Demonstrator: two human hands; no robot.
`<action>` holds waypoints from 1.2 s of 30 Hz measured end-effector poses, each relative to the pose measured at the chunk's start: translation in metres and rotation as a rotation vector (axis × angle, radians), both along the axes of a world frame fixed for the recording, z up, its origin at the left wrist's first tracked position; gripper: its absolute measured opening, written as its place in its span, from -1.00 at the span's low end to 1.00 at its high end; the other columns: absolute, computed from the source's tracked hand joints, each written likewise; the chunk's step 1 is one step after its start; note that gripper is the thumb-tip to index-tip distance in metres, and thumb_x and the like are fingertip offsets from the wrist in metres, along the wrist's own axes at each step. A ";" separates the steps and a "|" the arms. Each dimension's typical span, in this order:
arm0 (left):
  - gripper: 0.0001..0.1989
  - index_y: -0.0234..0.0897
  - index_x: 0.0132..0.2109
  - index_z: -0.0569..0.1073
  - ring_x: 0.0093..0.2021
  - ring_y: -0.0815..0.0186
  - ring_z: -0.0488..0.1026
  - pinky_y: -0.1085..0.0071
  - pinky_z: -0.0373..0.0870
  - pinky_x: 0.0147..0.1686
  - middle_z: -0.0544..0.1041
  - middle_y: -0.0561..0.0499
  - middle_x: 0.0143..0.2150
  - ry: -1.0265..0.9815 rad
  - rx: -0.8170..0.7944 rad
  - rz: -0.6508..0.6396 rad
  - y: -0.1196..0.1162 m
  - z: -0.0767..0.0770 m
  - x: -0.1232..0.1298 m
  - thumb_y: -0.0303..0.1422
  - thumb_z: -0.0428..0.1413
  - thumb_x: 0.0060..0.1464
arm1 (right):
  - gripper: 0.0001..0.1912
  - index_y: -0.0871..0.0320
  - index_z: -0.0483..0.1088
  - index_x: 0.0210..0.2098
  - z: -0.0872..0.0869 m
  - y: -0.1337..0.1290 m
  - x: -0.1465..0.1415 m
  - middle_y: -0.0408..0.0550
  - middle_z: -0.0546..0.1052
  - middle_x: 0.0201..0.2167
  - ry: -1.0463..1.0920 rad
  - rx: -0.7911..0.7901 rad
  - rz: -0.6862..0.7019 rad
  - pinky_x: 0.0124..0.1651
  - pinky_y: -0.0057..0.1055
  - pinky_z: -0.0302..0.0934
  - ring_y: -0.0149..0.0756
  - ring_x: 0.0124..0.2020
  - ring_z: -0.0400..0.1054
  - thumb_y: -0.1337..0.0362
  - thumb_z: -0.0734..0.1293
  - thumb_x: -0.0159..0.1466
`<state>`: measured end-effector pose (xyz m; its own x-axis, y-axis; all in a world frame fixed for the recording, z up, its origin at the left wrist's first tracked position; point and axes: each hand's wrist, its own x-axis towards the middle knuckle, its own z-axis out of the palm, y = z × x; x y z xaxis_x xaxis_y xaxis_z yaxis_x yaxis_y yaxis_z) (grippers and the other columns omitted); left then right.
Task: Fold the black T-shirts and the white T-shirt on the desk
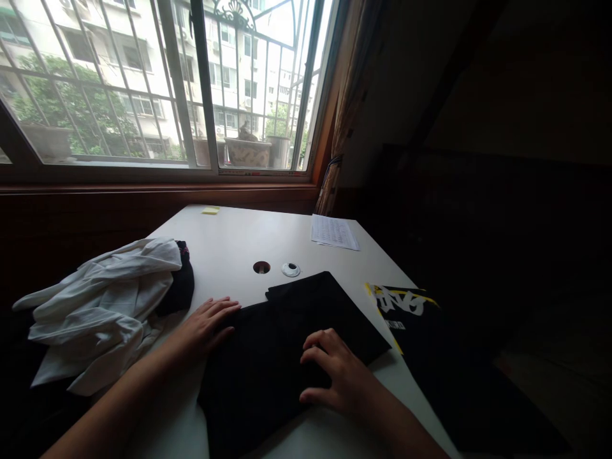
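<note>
A black cloth (268, 363), partly folded, lies across the near part of the white table (234, 236). At its upper left edge my left hand (210, 324) rests with fingers stretched out. My right hand (329, 370) is over the right part of the cloth, its fingers bent and spread apart, with nothing seen between them. Whether the right fingertips press on the fabric is hard to tell against the black.
White clothes (115, 299) are heaped at the left over a dark garment (179, 287). A black garment with yellow and white print (401, 303) hangs over the right edge. Papers (335, 232), a yellow note (210, 210), a hole (261, 268) and a round cap (291, 269) are farther back.
</note>
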<state>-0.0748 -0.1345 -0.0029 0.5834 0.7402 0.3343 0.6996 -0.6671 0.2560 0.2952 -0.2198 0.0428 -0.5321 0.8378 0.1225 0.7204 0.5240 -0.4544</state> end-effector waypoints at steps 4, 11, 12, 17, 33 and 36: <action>-0.54 -0.05 0.35 0.29 0.32 0.04 0.33 -0.09 0.22 0.32 0.43 -0.07 0.30 -0.008 -0.003 0.003 -0.002 0.003 0.002 -0.17 0.01 0.37 | -0.43 0.00 0.47 -0.07 -0.002 -0.001 0.001 -0.04 0.47 0.02 0.004 0.013 0.068 0.24 -0.08 0.19 -0.10 0.03 0.34 0.00 0.62 -0.02; -0.51 0.00 0.36 0.26 0.16 0.10 0.41 0.08 0.42 0.18 0.48 -0.06 0.20 -0.055 -0.010 0.000 -0.002 0.006 0.003 -0.18 0.06 0.34 | -0.56 0.00 0.47 -0.14 0.003 -0.001 0.003 -0.10 0.47 -0.04 0.015 -0.026 0.097 0.21 -0.15 0.20 -0.16 0.00 0.34 0.16 0.60 0.03; -0.50 0.01 0.36 0.26 0.11 0.11 0.42 0.12 0.45 0.13 0.50 -0.06 0.16 -0.062 -0.016 0.002 -0.002 0.007 0.003 -0.19 0.07 0.33 | -0.59 0.01 0.46 -0.17 0.004 -0.001 0.003 -0.10 0.47 -0.05 0.016 -0.031 0.087 0.18 -0.17 0.23 -0.16 -0.01 0.34 0.19 0.60 0.03; -0.59 -0.01 0.28 0.36 -0.07 0.16 0.43 0.20 0.49 -0.03 0.51 -0.06 -0.03 -0.066 -0.047 0.015 -0.002 0.010 0.006 -0.22 0.05 0.33 | -0.72 0.04 0.44 -0.21 0.006 0.000 0.007 -0.06 0.47 -0.04 0.024 0.015 0.058 0.19 -0.17 0.22 -0.17 0.00 0.36 0.36 0.48 0.09; -0.68 -0.25 -0.35 0.60 -0.55 0.38 0.43 0.52 0.25 -0.54 0.54 0.05 -0.53 -0.023 -0.803 -0.301 -0.044 0.065 0.032 -0.18 0.10 0.27 | -0.66 0.07 0.54 -0.13 -0.007 0.022 0.035 -0.01 0.56 0.06 -0.018 0.264 -0.280 0.34 0.11 0.10 -0.05 0.28 0.26 0.46 0.18 0.29; -0.65 -0.27 -0.45 0.55 -0.59 0.42 0.33 0.51 0.17 -0.58 0.44 0.09 -0.59 -0.024 -0.776 -0.332 -0.047 0.065 0.036 -0.18 0.14 0.24 | -0.73 0.05 0.51 0.00 0.002 0.015 0.028 0.03 0.52 0.09 0.022 0.215 -0.183 0.28 -0.01 0.21 -0.06 0.22 0.29 0.25 0.29 0.34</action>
